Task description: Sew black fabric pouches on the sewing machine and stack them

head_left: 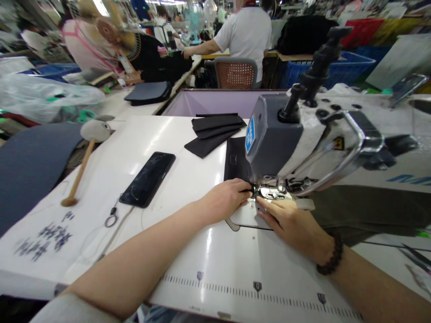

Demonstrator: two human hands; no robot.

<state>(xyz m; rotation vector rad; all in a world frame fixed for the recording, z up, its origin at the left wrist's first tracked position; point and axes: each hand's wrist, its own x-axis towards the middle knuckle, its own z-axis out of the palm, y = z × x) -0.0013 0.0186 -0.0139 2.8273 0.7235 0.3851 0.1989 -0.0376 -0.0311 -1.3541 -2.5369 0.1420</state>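
Busy workshop benches stretch behind a white tabletop (pixel 208 251) carrying a sewing machine (pixel 303 134). At the needle, the left hand (pixel 229 197) pinches a small dark fabric piece (pixel 251 192) with closed fingertips; the right hand (pixel 289 222), just right of it, lies flat with fingers extended, gripping nothing. Best to keep fingertips beside the presser foot, not beneath it. Left of both hands lies a phone (pixel 148 178).

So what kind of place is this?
Most likely a garment factory floor: an industrial sewing machine, stacked black fabric pieces on the white table, and other people at work rows behind.
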